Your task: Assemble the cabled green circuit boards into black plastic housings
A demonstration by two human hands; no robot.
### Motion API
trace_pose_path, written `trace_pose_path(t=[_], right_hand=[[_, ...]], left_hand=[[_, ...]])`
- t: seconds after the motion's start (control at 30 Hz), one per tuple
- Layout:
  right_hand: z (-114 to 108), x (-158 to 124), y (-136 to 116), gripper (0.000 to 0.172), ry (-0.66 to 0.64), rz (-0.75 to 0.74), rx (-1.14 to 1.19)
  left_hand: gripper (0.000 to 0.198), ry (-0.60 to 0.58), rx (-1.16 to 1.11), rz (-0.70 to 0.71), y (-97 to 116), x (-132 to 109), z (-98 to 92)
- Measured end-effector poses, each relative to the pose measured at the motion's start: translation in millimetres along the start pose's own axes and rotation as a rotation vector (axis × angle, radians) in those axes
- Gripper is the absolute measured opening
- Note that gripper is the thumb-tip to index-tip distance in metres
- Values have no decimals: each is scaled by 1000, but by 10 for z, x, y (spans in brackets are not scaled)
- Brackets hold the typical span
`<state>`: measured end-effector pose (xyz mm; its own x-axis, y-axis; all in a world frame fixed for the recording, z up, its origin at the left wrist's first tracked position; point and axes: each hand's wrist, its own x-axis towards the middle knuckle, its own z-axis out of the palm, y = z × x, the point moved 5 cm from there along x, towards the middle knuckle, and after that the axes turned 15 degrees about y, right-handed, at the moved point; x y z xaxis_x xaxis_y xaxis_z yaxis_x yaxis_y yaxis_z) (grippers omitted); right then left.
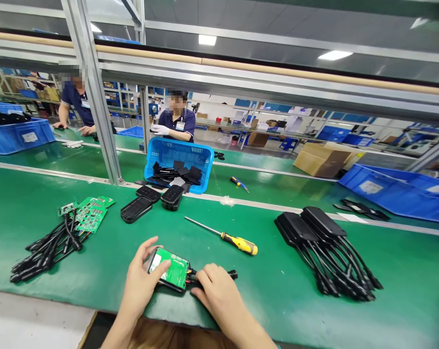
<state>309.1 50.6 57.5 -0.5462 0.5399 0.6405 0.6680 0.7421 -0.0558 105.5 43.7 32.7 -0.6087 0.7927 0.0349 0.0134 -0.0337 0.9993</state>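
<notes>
We get bright, even light from ceiling panels (334, 55) high above & beyond the grip. Shadows are soft, faint under left hand (141, 283) & right hand (217, 295). Pale sheen on far belt (277, 186) beyond the grip. In the grip the board (173, 269) is sharp; bkgd far behind is softer. Wide-angle bend in frame rails (277, 82) twd the edges.

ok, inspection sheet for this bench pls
Surface: green belt, parts spread over it.
Job's things: open unit, circuit side up, at the near edge.
Clutter: screwdriver, spare boards, black covers, tipped basket of parts.
Hands: left hand grips unit, thumb on it; right hand on its cable, grip hidden.
Cables: loose bundle left; cabled units stacked right.
Surroundings: two people across the line, blue bins, cardboard box.
</notes>
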Motion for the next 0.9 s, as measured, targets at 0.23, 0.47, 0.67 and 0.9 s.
trace_pose_path(t=[0.23,0.47,0.67,0.9], right_hand=[[-204,-73,-297,37,243,139,423],[118,-267,-320,34,76,944,1095],[269,-334,-505,46,-51,1294,1522],[257,-307,-555,49,-165,1293,1611]], left_hand=[[53,71,-577,-366,159,-487,115],[26,-103,-1039,-223,587,-674,330],[27,-113,-1152,-188,643,-710,303],[26,-160,-1154,-195,683,-725,331]])
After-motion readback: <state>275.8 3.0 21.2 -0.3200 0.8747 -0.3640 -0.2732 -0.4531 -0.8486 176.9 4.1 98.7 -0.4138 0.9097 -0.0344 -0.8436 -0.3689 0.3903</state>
